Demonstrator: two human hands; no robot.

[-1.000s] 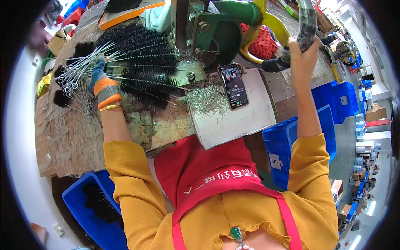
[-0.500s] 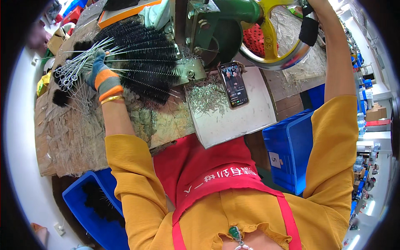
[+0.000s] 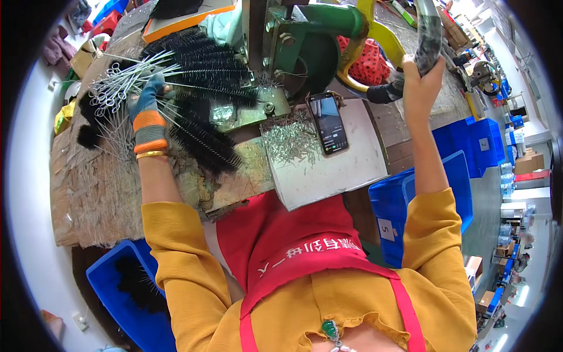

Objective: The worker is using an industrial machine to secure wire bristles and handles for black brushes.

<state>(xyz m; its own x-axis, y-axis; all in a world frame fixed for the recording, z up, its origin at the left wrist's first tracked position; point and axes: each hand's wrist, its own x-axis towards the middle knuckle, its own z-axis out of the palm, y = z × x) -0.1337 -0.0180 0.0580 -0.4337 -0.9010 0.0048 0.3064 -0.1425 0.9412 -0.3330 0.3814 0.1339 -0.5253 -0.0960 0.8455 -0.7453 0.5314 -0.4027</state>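
Observation:
My left hand [image 3: 149, 111], in a blue, orange and grey glove, is closed on looped wire handles of black bristle brushes [image 3: 202, 138]. Their ringed ends stick out to its left, while the bristles fan right toward a green machine [image 3: 331, 20]. A second cluster of black bristles lies just beyond the held ones; how many brushes the hand grips is unclear. My bare right hand [image 3: 421, 88] is wrapped round the dark-wrapped rim of the machine's handwheel [image 3: 430, 38], which has yellow spokes. Cut metal wire pieces [image 3: 290, 138] are heaped on a white board [image 3: 340, 170] below the machine.
A phone [image 3: 328, 123] lies on the board beside the wire pieces. Below the worn bench [image 3: 94, 193] are a blue bin [image 3: 111, 278] holding black brushes at left and another blue bin [image 3: 387, 199] at right. A red dotted cloth [image 3: 369, 61] sits behind the wheel.
My right hand has swung down and nearer with the wheel's rim, turning the wheel. My left hand has shifted slightly nearer, and some brushes now angle down toward the bench edge. The phone's picture has changed.

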